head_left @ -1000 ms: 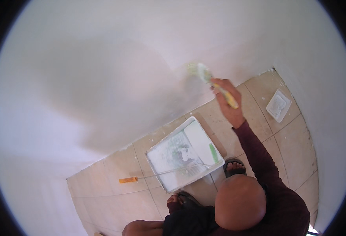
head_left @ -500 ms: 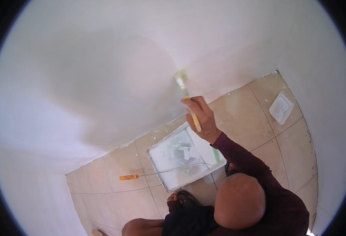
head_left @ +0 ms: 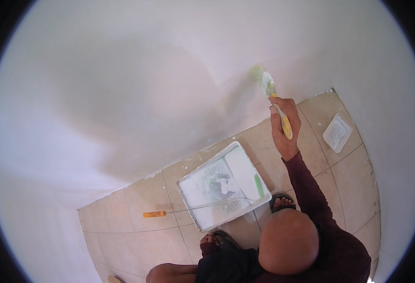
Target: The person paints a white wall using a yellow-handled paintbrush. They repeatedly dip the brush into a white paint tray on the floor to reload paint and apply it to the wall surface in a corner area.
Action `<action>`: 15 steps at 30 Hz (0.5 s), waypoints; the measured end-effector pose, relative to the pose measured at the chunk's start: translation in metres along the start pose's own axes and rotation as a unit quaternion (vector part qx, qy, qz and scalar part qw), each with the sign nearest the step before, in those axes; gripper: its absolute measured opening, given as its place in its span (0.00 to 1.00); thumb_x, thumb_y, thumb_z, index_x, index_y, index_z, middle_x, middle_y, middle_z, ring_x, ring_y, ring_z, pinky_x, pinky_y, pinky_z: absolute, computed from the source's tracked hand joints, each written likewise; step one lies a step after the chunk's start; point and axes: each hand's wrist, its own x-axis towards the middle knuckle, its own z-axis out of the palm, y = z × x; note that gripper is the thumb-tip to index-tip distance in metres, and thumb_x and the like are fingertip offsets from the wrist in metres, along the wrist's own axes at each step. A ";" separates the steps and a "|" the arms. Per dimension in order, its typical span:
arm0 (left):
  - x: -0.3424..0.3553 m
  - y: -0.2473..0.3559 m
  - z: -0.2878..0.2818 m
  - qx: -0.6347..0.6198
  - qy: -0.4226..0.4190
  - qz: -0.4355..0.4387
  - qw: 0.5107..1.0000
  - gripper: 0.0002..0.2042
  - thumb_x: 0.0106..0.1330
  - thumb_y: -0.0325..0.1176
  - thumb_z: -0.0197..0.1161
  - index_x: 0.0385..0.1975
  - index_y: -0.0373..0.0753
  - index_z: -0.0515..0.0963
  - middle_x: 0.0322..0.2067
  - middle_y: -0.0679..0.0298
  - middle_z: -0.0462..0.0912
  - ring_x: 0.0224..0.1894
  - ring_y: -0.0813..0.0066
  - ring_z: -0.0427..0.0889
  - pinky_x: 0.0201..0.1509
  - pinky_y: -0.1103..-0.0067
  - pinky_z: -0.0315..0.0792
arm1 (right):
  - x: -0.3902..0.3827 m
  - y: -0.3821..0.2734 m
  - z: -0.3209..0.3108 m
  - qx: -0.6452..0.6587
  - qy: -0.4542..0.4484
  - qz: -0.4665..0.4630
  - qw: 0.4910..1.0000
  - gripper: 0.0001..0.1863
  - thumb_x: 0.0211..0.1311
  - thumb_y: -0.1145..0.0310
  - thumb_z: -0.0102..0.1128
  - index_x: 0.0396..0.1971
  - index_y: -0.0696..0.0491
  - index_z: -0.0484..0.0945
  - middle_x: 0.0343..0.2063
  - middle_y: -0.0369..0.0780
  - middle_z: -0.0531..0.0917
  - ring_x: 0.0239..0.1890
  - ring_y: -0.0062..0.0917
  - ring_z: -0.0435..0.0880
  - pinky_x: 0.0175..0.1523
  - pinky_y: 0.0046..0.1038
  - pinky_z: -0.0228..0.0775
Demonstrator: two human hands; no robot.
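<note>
Right hand (head_left: 295,118) grips brush (head_left: 268,85) at wall (head_left: 165,99), apparently mid-coating; continuing calls for even pressure; left hand's (head_left: 208,238) grip: cannot tell.

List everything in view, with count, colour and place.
Floor: 1, beige tile, lower half
Walls: 3, white, around floor
Tray: 1, white, floor centre
Strip: 1, green, in tray
Roller: 1, orange handle, rod across tray
Brush: 1, yellow handle, upper right
Tub: 1, whitish, floor right
Unclear objects: 2, dark at right edge, tan at bottom left
Sandals: 2, black, beside tray
Shorts: 1, black, bottom
Sleeve: 1, maroon, right
Head: 1, bottom
Knee: 1, bottom
Right grip: 1, around brush
Left grip: probably 1, near left sandal
</note>
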 end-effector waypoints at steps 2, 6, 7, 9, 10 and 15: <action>-0.009 0.019 0.007 0.027 0.003 -0.012 1.000 0.23 0.72 0.39 0.51 0.11 0.39 0.68 0.10 0.61 0.73 0.13 0.70 0.73 0.19 0.76 0.65 | -0.002 -0.010 0.004 -0.040 0.002 -0.043 0.998 0.18 0.53 0.82 0.56 0.46 0.53 0.77 0.36 0.42 0.76 0.36 0.32 0.80 0.39 0.28 0.72; 0.000 -0.002 -0.004 -0.016 -0.018 0.008 1.000 0.22 0.71 0.41 0.53 0.14 0.38 0.71 0.10 0.62 0.74 0.13 0.73 0.72 0.19 0.78 0.64 | -0.003 -0.036 0.043 -0.036 -0.050 -0.067 0.996 0.19 0.50 0.84 0.55 0.44 0.56 0.77 0.36 0.45 0.76 0.35 0.36 0.79 0.39 0.30 0.73; -0.003 0.003 -0.005 -0.012 -0.017 0.007 1.000 0.21 0.70 0.43 0.54 0.16 0.37 0.73 0.11 0.63 0.76 0.13 0.76 0.71 0.20 0.80 0.64 | -0.004 -0.043 0.052 -0.022 -0.055 -0.078 0.995 0.19 0.50 0.84 0.56 0.44 0.56 0.77 0.35 0.45 0.76 0.34 0.36 0.79 0.37 0.30 0.73; -0.004 0.007 -0.002 -0.007 -0.020 -0.004 1.000 0.20 0.70 0.44 0.56 0.18 0.36 0.75 0.12 0.63 0.77 0.13 0.78 0.70 0.20 0.81 0.64 | -0.007 -0.049 0.065 -0.008 -0.073 -0.097 0.993 0.19 0.49 0.84 0.57 0.44 0.56 0.77 0.35 0.45 0.76 0.33 0.36 0.79 0.35 0.29 0.73; -0.004 0.008 -0.001 -0.005 -0.018 -0.009 1.000 0.21 0.70 0.44 0.56 0.18 0.36 0.75 0.12 0.63 0.76 0.13 0.78 0.71 0.20 0.81 0.64 | -0.007 -0.052 0.068 0.006 -0.087 -0.101 0.991 0.19 0.49 0.84 0.57 0.44 0.56 0.78 0.34 0.45 0.76 0.33 0.36 0.79 0.35 0.29 0.73; -0.001 0.000 -0.004 -0.004 -0.011 -0.004 1.000 0.21 0.70 0.43 0.55 0.16 0.38 0.74 0.10 0.63 0.75 0.12 0.77 0.71 0.19 0.80 0.63 | -0.007 -0.060 0.066 0.084 -0.164 -0.078 0.980 0.18 0.49 0.83 0.57 0.42 0.57 0.78 0.33 0.45 0.77 0.32 0.34 0.79 0.35 0.28 0.72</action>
